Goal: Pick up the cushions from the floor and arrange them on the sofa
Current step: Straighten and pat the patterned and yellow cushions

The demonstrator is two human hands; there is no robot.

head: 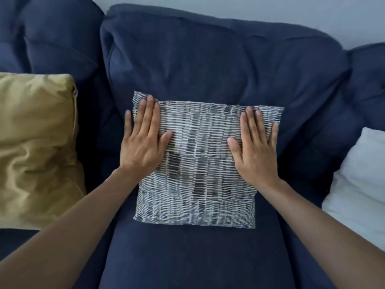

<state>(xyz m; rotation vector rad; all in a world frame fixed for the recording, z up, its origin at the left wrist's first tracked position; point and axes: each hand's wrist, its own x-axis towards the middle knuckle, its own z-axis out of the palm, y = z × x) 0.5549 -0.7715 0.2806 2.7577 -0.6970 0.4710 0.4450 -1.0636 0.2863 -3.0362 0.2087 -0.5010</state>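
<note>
The gold cushion [35, 151] and white cushion [360, 184] are cut off by the picture's edges.

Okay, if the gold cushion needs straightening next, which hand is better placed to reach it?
Probably the left. The left hand rests flat on the patterned cushion on the side nearest the gold cushion; the right hand would have to cross over.

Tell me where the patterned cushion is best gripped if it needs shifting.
Probably by its two upper corners, from above. The patterned cushion leans against the sofa backrest, its top edge free; left hand and right hand lie flat near those corners already.
</note>
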